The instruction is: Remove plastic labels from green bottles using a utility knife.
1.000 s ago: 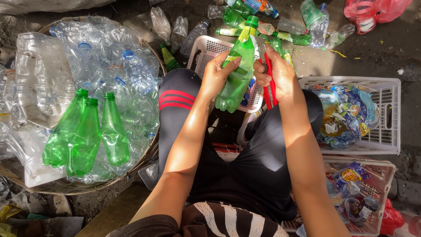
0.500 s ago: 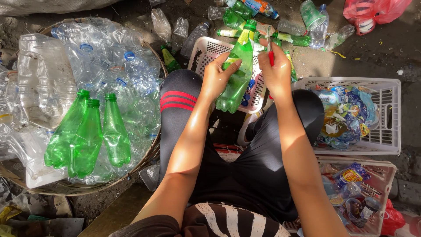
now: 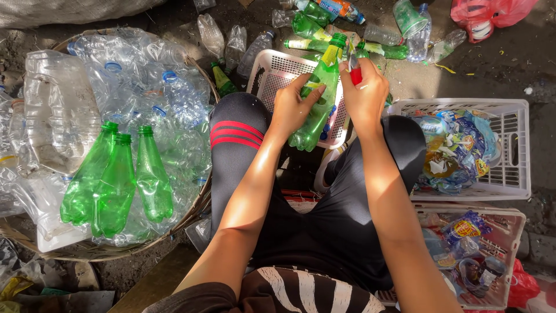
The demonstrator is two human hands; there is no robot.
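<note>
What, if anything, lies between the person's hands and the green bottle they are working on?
Nothing visible: the left hand grips the green bottle directly, and the right hand holds a red-handled tool against its neck.

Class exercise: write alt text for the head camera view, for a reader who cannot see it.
A seated person's left hand grips a green plastic bottle while the right hand holds a red-handled cutter by its neck. A round woven basket of clear and green bottles sits left; white plastic crates of torn labels sit right.
</note>
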